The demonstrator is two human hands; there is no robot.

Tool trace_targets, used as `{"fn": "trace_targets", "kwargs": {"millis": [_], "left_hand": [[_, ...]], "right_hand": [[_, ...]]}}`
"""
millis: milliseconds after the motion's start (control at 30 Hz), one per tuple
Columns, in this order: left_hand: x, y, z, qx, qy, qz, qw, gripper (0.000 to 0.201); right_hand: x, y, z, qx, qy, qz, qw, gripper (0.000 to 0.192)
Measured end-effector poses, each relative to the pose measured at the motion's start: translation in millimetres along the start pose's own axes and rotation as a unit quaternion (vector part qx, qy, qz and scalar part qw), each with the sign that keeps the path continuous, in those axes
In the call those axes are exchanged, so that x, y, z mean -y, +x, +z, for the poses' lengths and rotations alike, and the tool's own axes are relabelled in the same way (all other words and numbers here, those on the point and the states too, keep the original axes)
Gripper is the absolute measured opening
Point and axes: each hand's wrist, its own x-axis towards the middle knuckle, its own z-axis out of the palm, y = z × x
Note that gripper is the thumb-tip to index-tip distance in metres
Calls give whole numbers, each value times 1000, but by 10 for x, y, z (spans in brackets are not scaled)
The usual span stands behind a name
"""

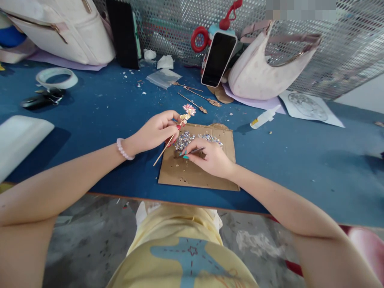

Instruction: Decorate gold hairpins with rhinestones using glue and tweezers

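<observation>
Pinched in my left hand [163, 127] is a gold hairpin [163, 154] with a pink flower head [189, 109]; its long stick slants down toward me. My right hand [210, 158] is closed on a pair of dark tweezers [196, 151], tips low over a piece of brown cardboard [198, 176]. Small shiny rhinestones [183, 141] lie heaped on the cardboard between and behind my hands. The right hand partly covers the heap. Whether the tweezers grip a stone is too small to tell.
Several more hairpins [193, 103] lie behind the cardboard. A glue bottle [264, 117] rests to the right. At the back are a leaning phone [219, 59], a white handbag [255, 76], and a small plastic bag [163, 78]. A tape roll [57, 78] lies left.
</observation>
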Motion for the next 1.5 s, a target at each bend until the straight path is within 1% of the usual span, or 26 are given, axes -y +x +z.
{"fn": "trace_targets", "kwargs": {"millis": [167, 333, 567, 833, 1000, 1167, 1267, 1367, 1500], "left_hand": [[13, 0, 10, 6, -16, 16, 1000, 12], [49, -12, 14, 18, -14, 17, 1000, 15], [65, 3, 15, 22, -6, 9, 1000, 17], [62, -4, 7, 18, -10, 3, 1000, 13], [48, -53, 1, 36, -16, -4, 999, 11], [10, -123, 33, 64, -47, -44, 996, 8], [-29, -159, 70, 73, -31, -59, 995, 10], [-75, -191, 113, 92, -17, -57, 994, 11], [-121, -236, 190, 106, -18, -47, 993, 12]], "right_hand": [[-14, -8, -5, 3, -65, -64, 996, 8], [-45, -23, 16, -12, -71, -108, 992, 9], [-58, -48, 25, -13, -71, -108, 992, 8], [-26, -56, -14, -20, -55, -102, 993, 8], [13, -118, -114, -60, -28, -98, 993, 10], [79, -206, -256, -111, -6, -87, 990, 16], [121, -253, -326, -138, 10, -99, 986, 21], [182, -280, -385, -156, 13, -114, 981, 26], [268, -282, -439, -187, -10, -130, 974, 23]]}}
